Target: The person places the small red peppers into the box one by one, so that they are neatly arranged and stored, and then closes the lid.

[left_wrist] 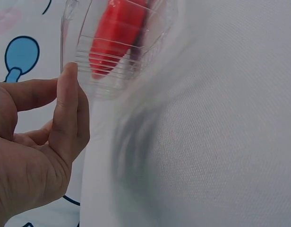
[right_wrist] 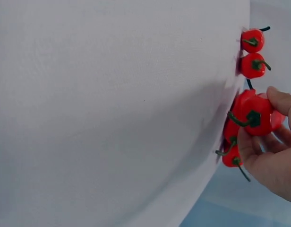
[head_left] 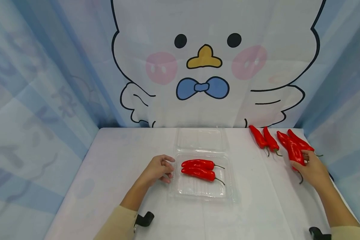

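My right hand (head_left: 315, 170) holds a red pepper (head_left: 295, 151) with a green stem between thumb and fingers, above other red peppers at the table's right side. In the right wrist view, this pepper (right_wrist: 259, 116) appears stem-end on, close over its neighbours. My left hand (head_left: 158, 170) is beside the left edge of a clear plastic clamshell box (head_left: 195, 190), its fingers loosely bent. In the left wrist view, the fingertips are by the box's rim (left_wrist: 81, 61); whether they touch it I cannot tell. Two red peppers (head_left: 199, 174) lie side by side in the box, stems pointing right.
Several red peppers (head_left: 259, 137) lie at the back right, near the table's edge. The box's lid (head_left: 201, 140) lies folded back behind its base. A white cloth covers the table (head_left: 123, 150). Blue-and-white curtains (head_left: 48, 100) stand at the sides, with a cartoon-printed one behind.
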The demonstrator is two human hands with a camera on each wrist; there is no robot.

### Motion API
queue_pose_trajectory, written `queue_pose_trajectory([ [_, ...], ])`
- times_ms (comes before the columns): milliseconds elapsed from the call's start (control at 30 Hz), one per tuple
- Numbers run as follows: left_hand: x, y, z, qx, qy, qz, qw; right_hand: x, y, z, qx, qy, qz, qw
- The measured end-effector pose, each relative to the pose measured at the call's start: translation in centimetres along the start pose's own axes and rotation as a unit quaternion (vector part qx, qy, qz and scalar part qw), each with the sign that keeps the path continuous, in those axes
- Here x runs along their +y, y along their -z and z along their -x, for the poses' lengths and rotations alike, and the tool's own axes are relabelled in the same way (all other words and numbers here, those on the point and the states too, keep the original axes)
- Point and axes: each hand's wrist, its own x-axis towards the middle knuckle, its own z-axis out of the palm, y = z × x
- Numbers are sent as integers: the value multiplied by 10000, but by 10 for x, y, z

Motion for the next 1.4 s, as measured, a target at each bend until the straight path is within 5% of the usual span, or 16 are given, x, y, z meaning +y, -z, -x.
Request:
queue_pose_trajectory([
  [467, -2, 0, -1, -54, -33, 3, 10000, -22, 13, 14, 184, 329, -68, 9993],
  [767, -2, 0, -1, -39, -27, -30, 10000, -50, 17, 27, 170, 920, -20, 9956],
  [1000, -2, 0, -2, -7, 14, -77, 10000, -68, 14, 35, 215, 1496, -52, 9885],
  [1400, 0, 0, -1, 16, 72, -116, 9999, -102, 3, 43, 92, 1872, 62, 9823],
])
